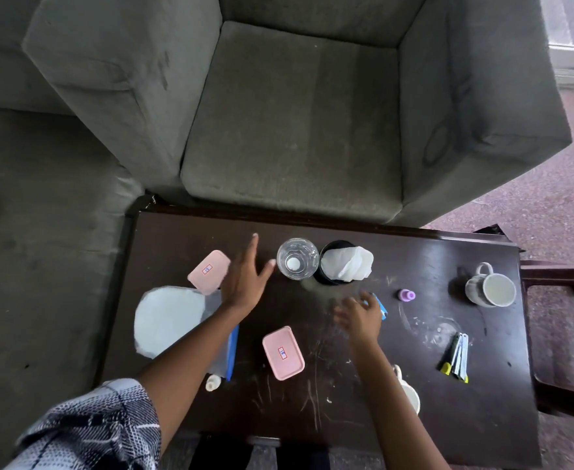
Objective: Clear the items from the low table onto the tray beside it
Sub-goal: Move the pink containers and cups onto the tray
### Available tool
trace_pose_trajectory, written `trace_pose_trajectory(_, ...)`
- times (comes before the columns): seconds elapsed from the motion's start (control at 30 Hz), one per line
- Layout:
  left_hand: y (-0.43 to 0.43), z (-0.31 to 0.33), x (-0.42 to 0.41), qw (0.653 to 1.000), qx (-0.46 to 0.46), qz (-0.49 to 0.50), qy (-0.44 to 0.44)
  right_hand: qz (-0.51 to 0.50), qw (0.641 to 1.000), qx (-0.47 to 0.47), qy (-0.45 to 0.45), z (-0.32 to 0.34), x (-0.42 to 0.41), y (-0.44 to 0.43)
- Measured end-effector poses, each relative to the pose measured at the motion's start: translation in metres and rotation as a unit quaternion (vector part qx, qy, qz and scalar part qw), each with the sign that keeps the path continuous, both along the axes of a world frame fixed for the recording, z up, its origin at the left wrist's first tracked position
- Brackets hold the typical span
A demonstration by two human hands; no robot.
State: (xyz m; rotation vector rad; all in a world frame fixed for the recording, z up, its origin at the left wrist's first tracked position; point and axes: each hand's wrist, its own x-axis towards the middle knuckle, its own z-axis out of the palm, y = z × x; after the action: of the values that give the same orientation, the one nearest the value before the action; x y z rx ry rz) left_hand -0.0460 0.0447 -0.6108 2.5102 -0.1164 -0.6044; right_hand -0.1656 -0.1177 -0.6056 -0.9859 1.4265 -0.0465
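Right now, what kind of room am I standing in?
Most likely a living room or lounge: a grey upholstered armchair stands beside a matching sofa, and a low table of dark wood in front holds a mug and a glass.

a dark, scratched wooden table (397, 418) is shown. a glass (297, 258) and a black cup (338, 245) stuffed with tissue are set side by side at the far edge. a mug (491, 289) is placed far right, with a purple cap (406, 294) to its left. a far pink box (208, 272), a near pink box (283, 353) and a white plate (167, 320) are spread on the left.
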Motion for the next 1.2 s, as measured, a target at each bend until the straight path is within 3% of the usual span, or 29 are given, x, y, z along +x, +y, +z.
trace_pose_trajectory(0.07,0.024,-0.001,0.006,0.994,0.1,0.021,-0.045,0.048,0.998,-0.002,0.027,-0.006,-0.021,0.015)
trace_pose_trajectory(0.17,0.06,-0.008,0.018,0.976,0.214,0.023,0.017,0.138,0.988,0.008,0.07,-0.014,-0.045,0.041)
trace_pose_trajectory(0.3,0.079,-0.014,0.033,0.964,0.24,0.008,0.114,0.232,0.967,0.025,0.107,-0.036,-0.065,0.069)
trace_pose_trajectory(0.47,0.078,-0.011,0.031,0.984,0.173,0.01,0.05,0.32,0.93,-0.013,0.179,-0.054,-0.077,0.091)
trace_pose_trajectory(0.6,0.075,-0.001,0.027,0.993,0.119,0.014,-0.016,0.319,0.931,-0.04,0.175,-0.055,-0.083,0.102)
trace_pose_trajectory(0.7,0.075,0.013,0.023,0.996,0.033,0.074,-0.037,0.31,0.931,-0.053,0.182,-0.047,-0.079,0.102)
trace_pose_trajectory(1.0,0.101,0.098,-0.043,0.952,-0.213,0.168,0.145,0.184,0.98,-0.05,0.056,0.044,-0.08,0.098)
trace_pose_trajectory(1.2,0.08,0.18,-0.076,0.926,-0.284,0.11,0.224,0.067,0.994,-0.078,-0.044,0.133,-0.118,0.093)
